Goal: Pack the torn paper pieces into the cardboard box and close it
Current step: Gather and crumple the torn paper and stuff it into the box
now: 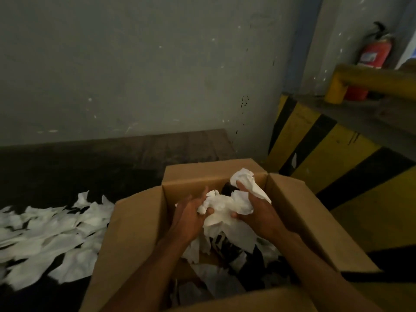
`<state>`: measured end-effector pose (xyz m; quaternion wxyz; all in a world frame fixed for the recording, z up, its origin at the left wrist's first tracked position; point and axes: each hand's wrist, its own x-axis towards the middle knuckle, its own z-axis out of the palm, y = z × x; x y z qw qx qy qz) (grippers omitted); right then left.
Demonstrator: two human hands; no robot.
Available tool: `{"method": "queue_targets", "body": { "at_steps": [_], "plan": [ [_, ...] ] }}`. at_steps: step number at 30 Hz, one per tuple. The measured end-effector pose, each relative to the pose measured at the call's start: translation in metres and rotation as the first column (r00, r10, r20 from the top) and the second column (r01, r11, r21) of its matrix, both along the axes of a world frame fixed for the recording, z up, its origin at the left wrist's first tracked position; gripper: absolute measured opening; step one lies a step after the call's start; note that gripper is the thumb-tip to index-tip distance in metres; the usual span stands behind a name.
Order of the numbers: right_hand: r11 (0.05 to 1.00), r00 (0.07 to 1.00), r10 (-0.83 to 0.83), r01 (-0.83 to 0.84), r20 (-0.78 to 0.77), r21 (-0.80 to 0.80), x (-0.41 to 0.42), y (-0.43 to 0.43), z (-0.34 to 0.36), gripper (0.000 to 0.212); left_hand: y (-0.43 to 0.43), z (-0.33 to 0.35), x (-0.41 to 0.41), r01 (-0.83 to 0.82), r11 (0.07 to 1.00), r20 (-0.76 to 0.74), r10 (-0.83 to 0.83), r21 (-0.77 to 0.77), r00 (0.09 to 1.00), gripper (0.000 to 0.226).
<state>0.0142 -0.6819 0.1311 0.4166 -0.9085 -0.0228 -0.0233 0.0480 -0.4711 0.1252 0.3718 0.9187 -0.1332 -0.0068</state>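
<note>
Both hands clutch a wad of torn paper over the open cardboard box.

Head view: left hand [190, 218] and right hand [258, 210] both clenched on one crumpled bunch of white paper [225, 204], pressed between the palms, some sheets poking up past the right fingers and hanging down below. The bunch sits above the middle of the cardboard box [139, 224], all flaps up and open. Inside the box: more white scraps [211, 275] mixed with something dark, can't tell what. Left of the box, a wide scatter of loose torn pieces [51, 233] on the dark floor [67, 172]. Grey scuffed wall [135, 64] behind. Right side: yellow-black striped barrier [326, 154], yellow rail [371, 79], red fire extinguisher [373, 52] in the corner.
</note>
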Motion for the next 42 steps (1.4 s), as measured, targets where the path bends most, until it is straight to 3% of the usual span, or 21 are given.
{"method": "queue_targets", "body": {
  "at_steps": [3,7,10,16,19,23,26,31,37,42],
  "plan": [
    [0.985,0.998,0.019,-0.028,-0.052,-0.168,0.0,0.0,-0.01,0.077,0.0,-0.01,-0.005,0.009,0.984,-0.124,0.014,0.177,0.992,0.083],
    [0.965,1.0,0.004,-0.002,0.007,-0.26,0.004,0.001,-0.004,0.08,0.002,-0.015,-0.01,-0.053,0.984,-0.12,0.074,0.168,0.99,0.084],
    [0.991,1.0,-0.02,0.021,0.003,-0.129,0.001,0.006,0.004,0.071,0.003,-0.007,-0.013,-0.137,0.975,-0.019,0.143,0.175,0.99,0.068],
    [0.958,0.978,-0.195,0.176,0.066,0.224,-0.005,0.018,0.024,0.025,0.008,0.019,-0.023,-0.184,0.981,0.036,0.182,0.061,0.983,0.048],
    [0.964,0.959,-0.223,0.19,0.176,0.185,-0.008,0.026,0.029,0.022,0.011,0.028,-0.032,-0.216,0.976,0.073,0.214,0.022,0.974,0.045],
    [0.946,0.944,-0.256,0.2,0.207,0.256,-0.011,0.042,0.03,0.021,0.025,0.034,-0.038,-0.215,0.976,0.191,0.214,-0.017,0.958,0.043],
    [0.96,0.929,-0.259,0.216,0.264,0.18,-0.012,0.06,0.036,0.025,0.047,0.04,-0.041,-0.228,0.973,0.254,0.225,-0.015,0.941,0.044],
    [0.986,0.917,-0.137,0.162,0.376,-0.037,-0.016,0.111,0.058,0.055,0.107,0.053,-0.056,-0.291,0.957,0.303,0.279,-0.007,0.911,0.046],
    [0.956,0.946,-0.077,0.159,0.314,-0.244,-0.017,0.211,0.063,0.052,0.218,0.059,-0.097,-0.395,0.918,0.341,0.38,-0.027,0.86,0.044],
    [0.93,0.94,-0.122,0.22,0.317,-0.295,-0.043,0.306,0.057,0.089,0.329,0.055,-0.146,-0.426,0.901,0.395,0.424,-0.088,0.815,0.037]
  ]
}}
